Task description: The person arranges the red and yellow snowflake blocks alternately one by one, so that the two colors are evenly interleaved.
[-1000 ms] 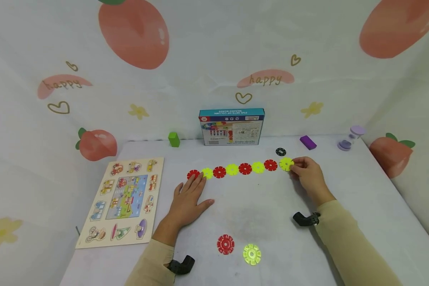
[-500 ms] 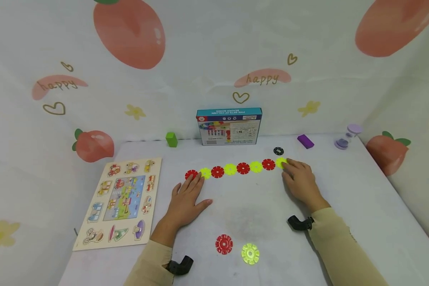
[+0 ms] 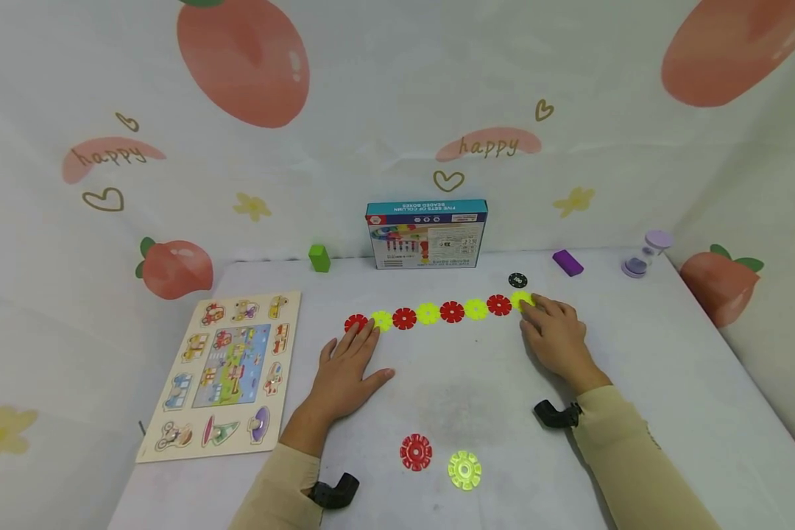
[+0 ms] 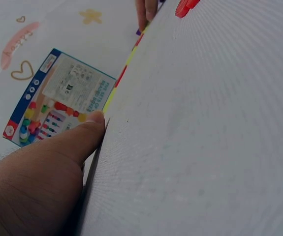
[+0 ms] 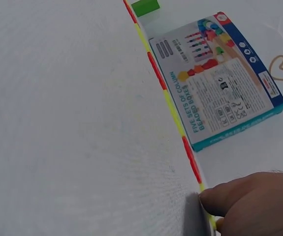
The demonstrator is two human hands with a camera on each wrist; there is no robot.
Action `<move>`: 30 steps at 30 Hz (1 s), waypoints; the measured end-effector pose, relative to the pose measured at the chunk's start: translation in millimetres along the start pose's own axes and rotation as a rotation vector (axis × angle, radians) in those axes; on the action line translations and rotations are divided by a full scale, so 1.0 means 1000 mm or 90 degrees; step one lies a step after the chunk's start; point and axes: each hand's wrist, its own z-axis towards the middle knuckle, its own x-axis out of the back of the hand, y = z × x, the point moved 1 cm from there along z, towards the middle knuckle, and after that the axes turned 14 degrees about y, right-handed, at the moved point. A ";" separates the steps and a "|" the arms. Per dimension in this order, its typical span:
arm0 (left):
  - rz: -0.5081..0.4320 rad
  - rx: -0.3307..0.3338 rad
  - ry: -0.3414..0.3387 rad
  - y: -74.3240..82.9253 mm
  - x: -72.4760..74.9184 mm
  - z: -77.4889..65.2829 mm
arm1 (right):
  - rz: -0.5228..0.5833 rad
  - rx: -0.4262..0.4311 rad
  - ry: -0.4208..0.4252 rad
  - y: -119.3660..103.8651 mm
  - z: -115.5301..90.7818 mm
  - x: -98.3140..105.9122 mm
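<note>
A row of red and yellow notched plastic discs [image 3: 452, 312] lies flat on the table, colours alternating. My left hand [image 3: 347, 375] rests palm down with straight fingers on the row's left end, over a red disc [image 3: 353, 322] and the edge of the yellow disc [image 3: 382, 321] beside it. At the right end, the fingers of my right hand [image 3: 559, 342] lie on a yellow disc [image 3: 520, 298], covering part of it. In the right wrist view the row [image 5: 171, 108] appears edge-on, with my right thumb [image 5: 220, 199] against its near end.
Nearer me lie a loose red disc [image 3: 416, 452] and a loose yellow disc [image 3: 464, 470]. A wooden puzzle board [image 3: 221, 375] is at left. Along the back stand a green block [image 3: 319, 258], a toy box [image 3: 427, 234], a black chip [image 3: 517, 280], a purple block [image 3: 567, 263] and an hourglass [image 3: 645, 254].
My right hand has moved slightly left, bringing the last yellow disc up to the row's right end. Its pinch on the disc has become fingers laid over it. The left hand stays put.
</note>
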 end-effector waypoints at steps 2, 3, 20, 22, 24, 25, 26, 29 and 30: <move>0.001 0.000 0.001 0.000 0.001 0.000 | 0.003 0.001 0.001 0.000 0.000 0.000; 0.000 0.000 0.001 0.001 0.001 0.000 | 0.004 0.003 0.004 0.000 0.000 0.000; 0.003 -0.006 0.002 0.001 -0.001 0.000 | 0.790 -0.091 -0.261 -0.050 -0.057 0.032; 0.000 -0.006 0.002 0.001 -0.001 0.000 | 0.783 -0.050 -0.313 -0.056 -0.070 0.031; 0.001 -0.005 0.003 0.001 0.000 0.000 | 0.747 -0.026 -0.348 -0.063 -0.082 0.028; 0.001 -0.004 0.002 0.001 0.000 0.001 | 0.733 -0.017 -0.363 -0.068 -0.088 0.027; 0.001 -0.004 0.003 0.001 0.000 0.001 | 0.716 -0.004 -0.371 -0.072 -0.093 0.025; 0.000 -0.002 0.006 0.001 0.000 0.001 | 0.648 0.028 -0.386 -0.090 -0.106 0.017; -0.002 -0.002 0.006 0.001 0.000 0.001 | 0.622 0.045 -0.386 -0.096 -0.109 0.014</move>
